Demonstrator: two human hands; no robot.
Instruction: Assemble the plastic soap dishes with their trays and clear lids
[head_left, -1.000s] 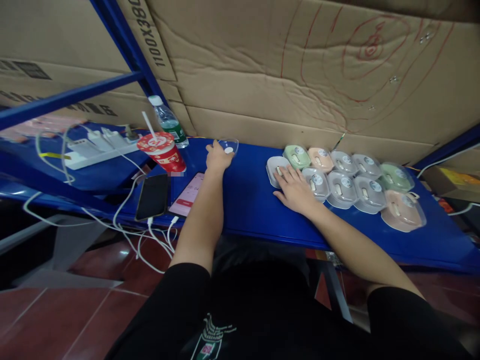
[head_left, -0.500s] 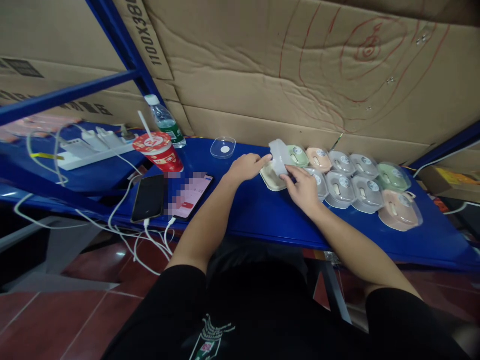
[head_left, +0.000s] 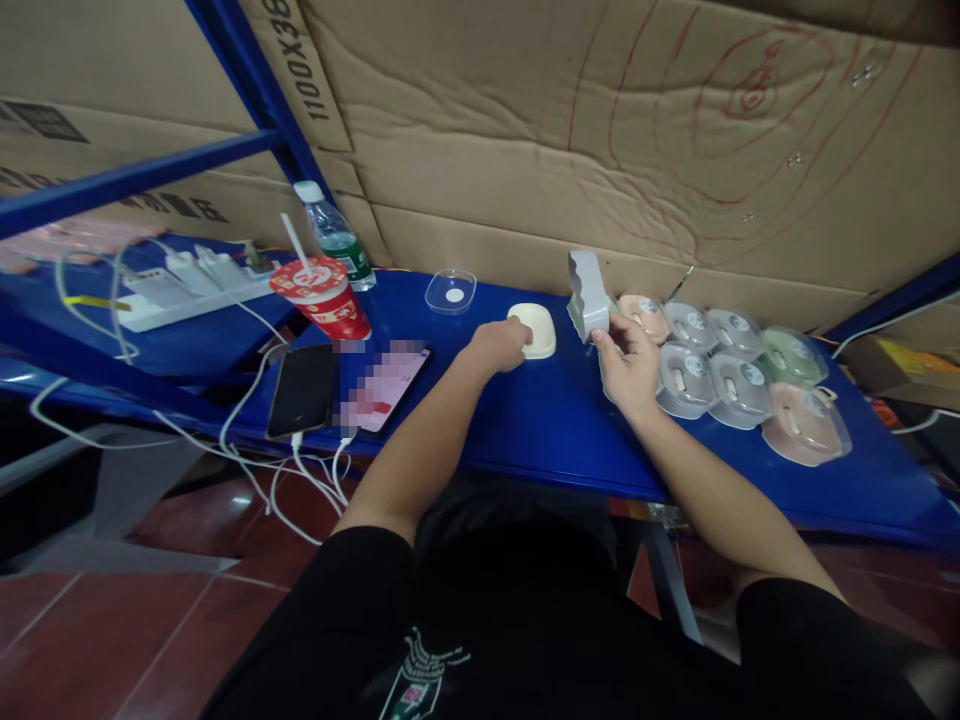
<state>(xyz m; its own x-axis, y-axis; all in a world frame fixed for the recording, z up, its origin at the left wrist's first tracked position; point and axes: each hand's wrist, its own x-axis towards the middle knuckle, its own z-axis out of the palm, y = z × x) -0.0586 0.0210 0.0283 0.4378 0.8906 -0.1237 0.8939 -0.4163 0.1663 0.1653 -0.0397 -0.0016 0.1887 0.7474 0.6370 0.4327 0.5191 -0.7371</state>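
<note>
On the blue shelf (head_left: pixel 525 420), my left hand (head_left: pixel 497 345) is closed on the near edge of a cream case base (head_left: pixel 534 329) lying flat. My right hand (head_left: pixel 628 362) holds a whitish plastic insert tray (head_left: pixel 588 294) upright, lifted above the shelf. Just right of it lie several small cases under clear lids, grey (head_left: pixel 682 378), pink (head_left: pixel 806 425) and green (head_left: pixel 792 356). A clear lid with a white round sticker (head_left: pixel 451 292) rests alone farther back on the left.
A red paper cup with a straw (head_left: pixel 324 298) and a water bottle (head_left: pixel 335 237) stand at the back left. Two phones (head_left: pixel 304 391) lie charging with white cables hanging off the edge. A power strip (head_left: pixel 180 296) sits far left. Cardboard sheets form the back wall.
My left hand came back from the clear lid, then slid the cream base left. My right hand lifted the insert tray out of it and raised it upright.
</note>
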